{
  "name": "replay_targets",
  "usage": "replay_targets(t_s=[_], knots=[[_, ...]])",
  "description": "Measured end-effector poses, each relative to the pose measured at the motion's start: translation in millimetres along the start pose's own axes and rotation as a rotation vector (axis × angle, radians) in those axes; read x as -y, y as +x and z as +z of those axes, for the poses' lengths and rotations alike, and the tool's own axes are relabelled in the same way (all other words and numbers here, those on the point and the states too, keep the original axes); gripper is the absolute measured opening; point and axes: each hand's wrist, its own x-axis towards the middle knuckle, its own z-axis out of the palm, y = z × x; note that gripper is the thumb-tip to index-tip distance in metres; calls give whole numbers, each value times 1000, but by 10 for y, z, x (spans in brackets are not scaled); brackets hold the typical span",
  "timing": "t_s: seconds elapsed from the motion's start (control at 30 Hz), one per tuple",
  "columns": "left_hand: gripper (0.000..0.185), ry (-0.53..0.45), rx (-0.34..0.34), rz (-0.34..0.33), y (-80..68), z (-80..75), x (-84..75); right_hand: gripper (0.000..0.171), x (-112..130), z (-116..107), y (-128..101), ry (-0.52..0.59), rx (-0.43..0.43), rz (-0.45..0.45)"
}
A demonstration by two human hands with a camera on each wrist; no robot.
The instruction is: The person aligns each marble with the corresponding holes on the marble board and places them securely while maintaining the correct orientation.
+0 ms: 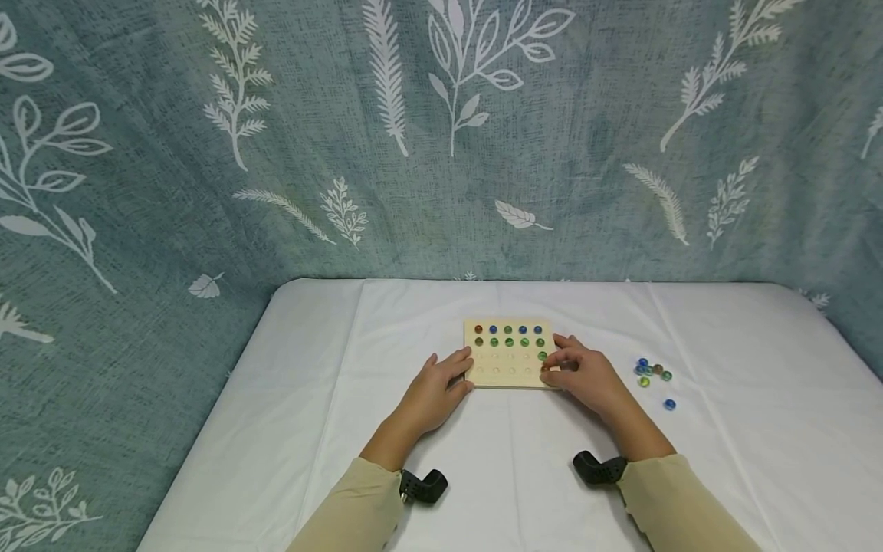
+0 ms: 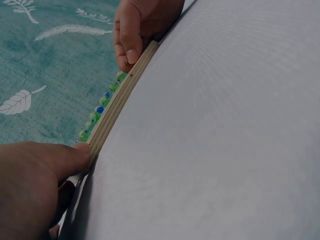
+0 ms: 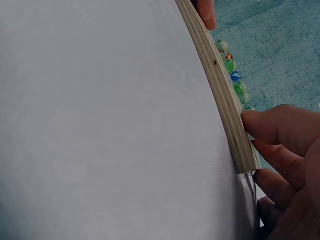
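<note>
A pale wooden board [image 1: 510, 378] with rows of round hollows lies on the white table. Glass marbles [image 1: 508, 343] in green, blue and amber fill its two back rows, and one green marble [image 1: 542, 356] sits at the right end of the third row. My left hand [image 1: 433, 389] holds the board's left edge, thumb near the front corner. At the right end of the front row, my right hand [image 1: 585, 374] pinches an amber marble [image 2: 128, 65] between thumb and fingers, mostly covered by the fingertips. Its other fingers rest along the board's right edge.
Several loose marbles [image 1: 650, 370] lie in a group right of my right hand, with a blue marble [image 1: 670, 405] nearer me. The white cloth [image 1: 331, 460] covers the table, and a leaf-patterned curtain [image 1: 428, 199] hangs behind it.
</note>
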Motion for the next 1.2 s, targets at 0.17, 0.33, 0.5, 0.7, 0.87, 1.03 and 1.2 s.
replay_targets(t_s=[0.17, 0.33, 0.5, 0.7, 0.87, 1.03, 1.2], knots=[[49, 0, -1, 7, 4, -2, -6, 26, 6, -12, -13, -4, 0, -4], [48, -7, -3, 9, 4, -8, -13, 27, 0, -23, -9, -2, 0, -3], [48, -16, -2, 11, 12, -8, -16, 26, 5, -28, -6, -21, -4, 2], [49, -17, 3, 11, 16, -4, -15, 31, 48, -64, -14, -45, 0, 19], [49, -6, 0, 17, 24, -16, -18, 37, 115, -178, -66, -54, -6, 21], [49, -5, -1, 16, 20, -28, -22, 39, 131, -365, -130, -64, -19, 50], [49, -3, -2, 14, 13, -32, -23, 47, 79, -594, -208, -58, -49, 82]])
